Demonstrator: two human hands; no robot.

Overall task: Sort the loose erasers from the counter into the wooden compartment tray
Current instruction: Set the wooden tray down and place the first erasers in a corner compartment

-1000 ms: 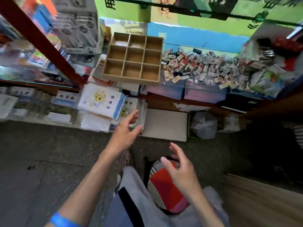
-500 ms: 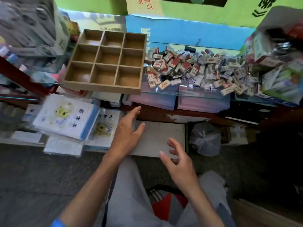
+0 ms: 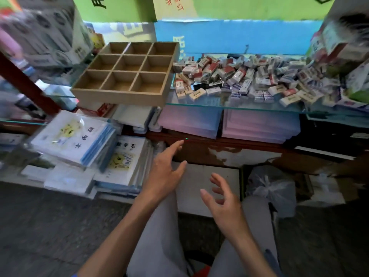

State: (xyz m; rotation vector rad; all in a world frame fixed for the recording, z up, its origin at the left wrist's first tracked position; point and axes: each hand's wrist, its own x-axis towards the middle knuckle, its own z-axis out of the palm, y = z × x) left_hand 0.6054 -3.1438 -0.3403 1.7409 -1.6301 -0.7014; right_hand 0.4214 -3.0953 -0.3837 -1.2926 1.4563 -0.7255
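Nine bare square compartments show in the light wooden compartment tray (image 3: 127, 74), which sits on the glass-topped table (image 3: 219, 104) at its left end, front edge right at the glass lip. Just beside it on the right sprawls a heap of small boxed erasers (image 3: 245, 76) in white, red and blue wrappers, the nearest ones almost touching the tray's right wall and the pile running off toward the right edge. Both hands hang in the air well below the glass, holding nothing: the left hand (image 3: 165, 172) reaches forward with fingers spread and the forefinger stretched out, and the right hand (image 3: 223, 204) is lower, palm turned inward, fingers loosely fanned and a little bent. Under the table lie stacks of white and blue wrapped exercise books (image 3: 79, 140), pink paper reams (image 3: 229, 122) and a crumpled clear plastic bag (image 3: 271, 188).
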